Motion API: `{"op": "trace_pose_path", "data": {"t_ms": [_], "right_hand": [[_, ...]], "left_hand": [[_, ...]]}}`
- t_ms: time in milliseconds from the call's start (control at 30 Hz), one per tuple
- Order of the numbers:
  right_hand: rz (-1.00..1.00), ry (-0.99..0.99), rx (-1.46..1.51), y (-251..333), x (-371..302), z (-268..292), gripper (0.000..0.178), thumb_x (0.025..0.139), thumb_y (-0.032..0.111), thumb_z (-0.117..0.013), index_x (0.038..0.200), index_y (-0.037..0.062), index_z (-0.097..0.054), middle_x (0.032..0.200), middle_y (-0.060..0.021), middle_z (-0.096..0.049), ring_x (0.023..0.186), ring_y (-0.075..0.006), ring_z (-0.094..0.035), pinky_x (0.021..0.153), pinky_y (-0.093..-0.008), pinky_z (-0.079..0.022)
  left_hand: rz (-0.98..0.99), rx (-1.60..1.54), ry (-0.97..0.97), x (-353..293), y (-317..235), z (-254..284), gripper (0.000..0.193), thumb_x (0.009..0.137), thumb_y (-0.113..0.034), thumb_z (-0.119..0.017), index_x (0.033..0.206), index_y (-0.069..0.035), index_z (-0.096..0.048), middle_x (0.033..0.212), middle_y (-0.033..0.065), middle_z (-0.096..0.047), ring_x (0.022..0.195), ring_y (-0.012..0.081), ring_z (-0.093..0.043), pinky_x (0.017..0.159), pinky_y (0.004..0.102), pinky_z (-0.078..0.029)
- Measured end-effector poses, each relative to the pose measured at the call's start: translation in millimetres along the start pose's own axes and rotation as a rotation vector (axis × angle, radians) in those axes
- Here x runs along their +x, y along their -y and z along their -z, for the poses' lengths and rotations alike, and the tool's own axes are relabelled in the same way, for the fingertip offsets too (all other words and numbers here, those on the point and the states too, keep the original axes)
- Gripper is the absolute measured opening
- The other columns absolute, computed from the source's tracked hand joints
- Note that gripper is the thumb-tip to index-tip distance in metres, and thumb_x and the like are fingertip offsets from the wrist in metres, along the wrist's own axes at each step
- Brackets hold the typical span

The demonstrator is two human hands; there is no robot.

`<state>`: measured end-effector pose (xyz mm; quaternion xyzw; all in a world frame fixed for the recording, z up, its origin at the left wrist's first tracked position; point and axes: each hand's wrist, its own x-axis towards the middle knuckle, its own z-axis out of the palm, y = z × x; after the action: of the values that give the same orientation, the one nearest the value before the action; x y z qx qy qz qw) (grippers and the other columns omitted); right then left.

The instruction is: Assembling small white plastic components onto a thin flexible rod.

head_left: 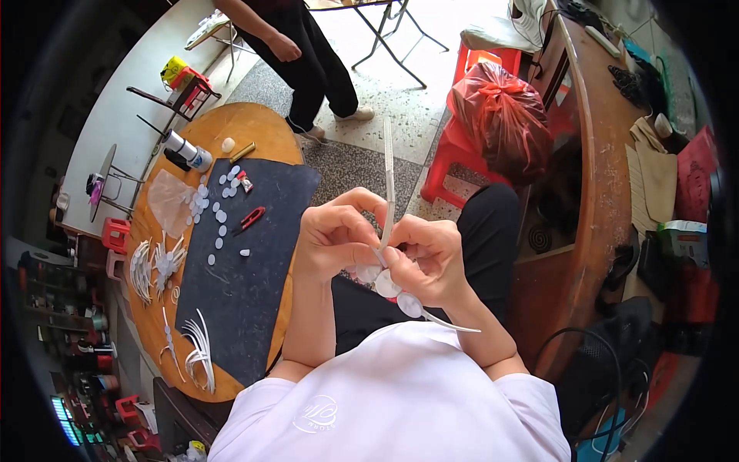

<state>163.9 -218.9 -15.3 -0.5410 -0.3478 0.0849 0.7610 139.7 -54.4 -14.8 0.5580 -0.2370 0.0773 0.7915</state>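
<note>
Two bare hands are working close together in front of a white shirt: the left hand is pinching the base of an upright pale strip, and the right hand is pressing thumb to fingers right beside it. Pale discs are hanging just below the fingers, with a thin white tail curving to the right. Both grips are probably staying tight because the pieces are narrow and bendy; exactly what the right fingertips are gripping, I cannot tell.

On the left, a wooden table is supporting a dark mat, perhaps helping loose discs and red snips stand out. White strips are lying bundled at its near edge, seemingly for easy reach.

Farther away, another person is standing beyond the table; far right, a red bag is resting on a red stool beside wooden furniture.
</note>
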Motion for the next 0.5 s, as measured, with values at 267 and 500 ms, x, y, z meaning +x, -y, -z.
{"op": "trace_pose_path", "data": {"t_ms": [267,500], "right_hand": [[-0.006,-0.018,-0.041,4,2,5,0.005,0.074,-0.005,-0.055,0.071,-0.0034,-0.051,0.063,0.0004,-0.053,0.054,0.0011,-0.045,0.045,-0.0149,-0.034],[-0.019,-0.011,-0.068,-14,4,3,0.002,0.079,-0.001,-0.054,0.077,-0.0020,-0.052,0.065,0.0005,-0.054,0.057,0.0002,-0.048,0.046,-0.0165,-0.037]], "left_hand": [[-0.003,-0.114,0.001,4,7,-5,0.019,0.062,0.011,-0.071,0.076,0.002,-0.063,0.099,0.0157,-0.055,0.080,0.0163,-0.058,0.069,0.0250,-0.048],[0.146,-0.067,-0.111,-3,1,-2,0.019,0.064,0.011,-0.066,0.079,0.002,-0.059,0.099,0.0168,-0.055,0.081,0.0172,-0.060,0.062,0.0238,-0.050]]}}
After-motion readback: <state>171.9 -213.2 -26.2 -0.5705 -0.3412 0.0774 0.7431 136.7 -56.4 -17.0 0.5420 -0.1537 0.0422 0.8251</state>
